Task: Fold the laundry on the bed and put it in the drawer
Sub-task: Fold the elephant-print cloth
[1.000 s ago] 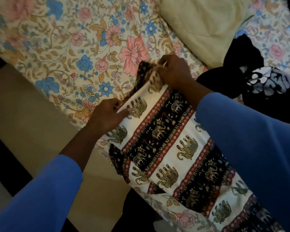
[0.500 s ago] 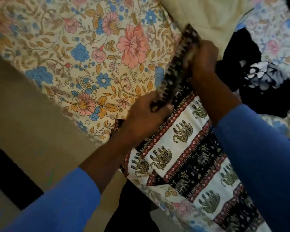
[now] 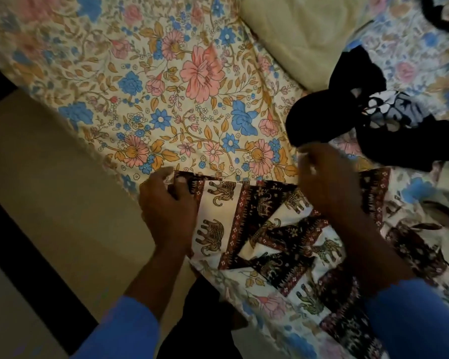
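Cloth: The elephant cloth (image 3: 219,230) lies on the bed (image 3: 166,99), close to the edge nearest the person. Part of it is folded over itself.
Left hand: The left hand (image 3: 166,213) pinches the cloth's top left corner with thumb and fingers, so its grip is closed on the cloth.
Right hand: The right hand (image 3: 327,185) is over the top right part of the cloth. It is blurry, so it cannot be told if its grip holds the edge.
Step in hand: Most likely laying the new fold down flat.
How to do it well: Both top corners should go down level, so the top edge makes one straight line. The cloth should be pulled a little tight between the hands. The crooked bit in the middle needs smoothing first, or the next fold will be lumpy.
Nearby: A pile of black clothes (image 3: 322,125) lies just past the right hand.
Drawer: Not in view.
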The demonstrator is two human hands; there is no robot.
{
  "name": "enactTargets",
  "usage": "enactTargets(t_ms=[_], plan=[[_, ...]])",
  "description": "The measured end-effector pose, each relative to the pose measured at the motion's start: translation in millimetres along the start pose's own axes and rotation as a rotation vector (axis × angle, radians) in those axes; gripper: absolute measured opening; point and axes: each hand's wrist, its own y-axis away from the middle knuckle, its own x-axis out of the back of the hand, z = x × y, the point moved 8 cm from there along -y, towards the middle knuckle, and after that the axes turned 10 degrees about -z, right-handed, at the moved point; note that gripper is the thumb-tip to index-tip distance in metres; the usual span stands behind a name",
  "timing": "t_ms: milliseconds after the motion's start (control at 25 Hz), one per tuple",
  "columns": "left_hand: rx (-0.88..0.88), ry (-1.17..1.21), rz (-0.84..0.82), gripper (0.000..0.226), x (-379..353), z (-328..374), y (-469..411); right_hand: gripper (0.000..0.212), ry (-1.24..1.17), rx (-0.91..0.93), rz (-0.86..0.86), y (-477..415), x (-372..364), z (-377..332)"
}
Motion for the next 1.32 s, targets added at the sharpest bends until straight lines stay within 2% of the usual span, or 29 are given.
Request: enactTargets(t_ms=[40, 120, 200, 280, 360, 440, 560, 640, 680, 720, 800, 840, 920, 1000, 1080, 1160, 1240, 1320], plan=[[0.086, -0.058, -0.058, 0.027, 3.6, -14.7, -18.4, 0.025, 0.011, 0.119, -0.15, -2.7, -27.6, -31.4], [0.112, -0.188, -0.275, 0.025, -5.5, -23.2, -43.7, 0.026, 0.165, 0.171, -0.354, -8.7, -69.0, -63.4], [0.019, -0.275, -0.374, 0.019, -11.0, -12.7, -58.4, 0.018, 0.248, 0.113, -0.422, -17.7, -78.2, -55.9], [-0.041, -0.226, -0.352, 0.019, -5.1, 8.1, -69.4, 0.01, 0.098, 0.105, -0.478, -16.0, -72.0, -42.0], [-0.1, -0.127, -0.292, 0.022, 0.1, 36.8, -80.2, 0.005, -0.249, 0.099, -0.433, -15.9, -56.5, -30.5], [-0.228, -0.095, -0.259, 0.023, -7.1, 78.0, -93.2, 0.006, -0.473, 0.071, -0.3, -31.4, -34.7, -15.5], [-0.426, -0.094, -0.213, 0.026, -33.3, 149.5, -122.1, 0.005, -0.515, 0.028, -0.118, -62.7, -8.6, 3.0], [-0.487, -0.072, -0.284, 0.035, -60.1, 184.5, -147.9, 0.003, -0.488, -0.044, -0.027, -82.2, -0.3, 17.1], [-0.482, -0.081, -0.357, 0.042, -76.2, 192.8, -162.4, 0.009, -0.481, -0.085, -0.015, -91.7, -1.6, 23.9], [-0.454, -0.117, -0.42, 0.049, -91.1, 193.9, -175.4, 0.015, -0.486, -0.128, -0.025, -99.4, -5.2, 29.2], [-0.354, -0.266, -0.379, 0.057, -97.6, 173.2, -191.2, 0.021, -0.459, -0.179, -0.075, -114.0, -14.1, 31.9], [-0.295, -0.335, -0.297, 0.057, -90.3, 153.4, -190.3, 0.025, -0.438, -0.173, -0.107, -120.7, -15.8, 26.2], [-0.173, -0.431, -0.105, 0.052, -60.9, 104.0, -169.9, 0.051, -0.402, -0.124, -0.166, -139.4, -17.0, 2.9], [-0.053, -0.463, 0.022, 0.052, -27.7, 56.9, -136.5, 0.066, -0.355, -0.063, -0.197, -161.4, -18.4, -21.8], [-0.077, -0.496, 0.022, 0.05, -15.5, 28.0, -113.2, 0.059, -0.312, 0.014, -0.249, -181.5, -24.6, -47.1], [-0.233, -0.555, -0.076, 0.05, -20.7, 21.4, -110.1, 0.036, -0.269, 0.114, -0.305, -199.1, -31.5, -78.3], [-0.319, -0.517, -0.135, 0.053, -15.3, 29.6, -124.9, 0.022, -0.32, 0.153, -0.222, -216.4, -24.8, -100.4], [-0.33, -0.473, -0.075, 0.056, 0.6, 41.2, -156.8, 0.023, -0.352, 0.153, -0.077, -234.6, -11.0, -111.2]])
